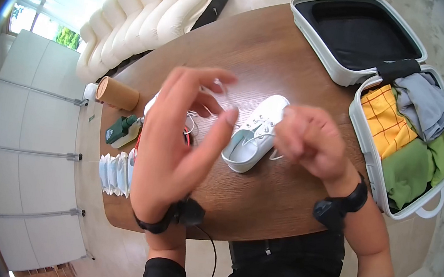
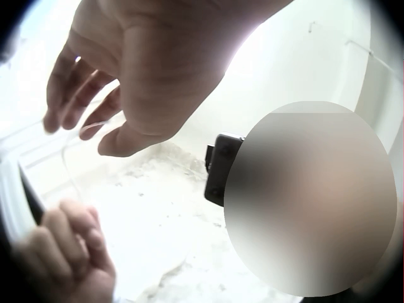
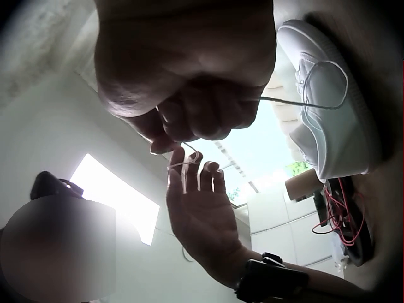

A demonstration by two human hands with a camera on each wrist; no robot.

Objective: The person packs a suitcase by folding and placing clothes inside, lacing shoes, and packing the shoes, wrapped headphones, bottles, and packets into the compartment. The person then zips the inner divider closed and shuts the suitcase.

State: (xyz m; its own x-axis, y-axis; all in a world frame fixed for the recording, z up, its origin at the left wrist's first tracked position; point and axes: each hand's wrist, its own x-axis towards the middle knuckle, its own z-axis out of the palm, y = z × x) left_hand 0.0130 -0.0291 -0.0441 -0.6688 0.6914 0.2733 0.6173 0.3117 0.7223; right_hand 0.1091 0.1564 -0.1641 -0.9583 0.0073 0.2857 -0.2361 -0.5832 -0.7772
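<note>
A white lace-up shoe [image 1: 272, 108] lies on the wooden table between my hands, its toe pointing away from me. My right hand [image 1: 311, 142] is curled beside the shoe and grips a white shoelace [image 3: 290, 101], which runs back to the shoe in the right wrist view. More lace stretches from that hand to my left hand [image 1: 172, 132], raised above the table with fingers spread and loosely bent. In the right wrist view the lace loops about the left fingers [image 3: 194, 163]. Part of a second white item shows behind the left hand, mostly hidden.
An open white suitcase [image 1: 357, 103] holding folded yellow, grey and green clothes is at the right. Along the table's left side are a tan cylinder [image 1: 117, 94], a green bottle [image 1: 120, 132], several pale packs [image 1: 111, 173] and a red cord [image 3: 341, 218]. A cream sofa [image 1: 146, 11] stands beyond.
</note>
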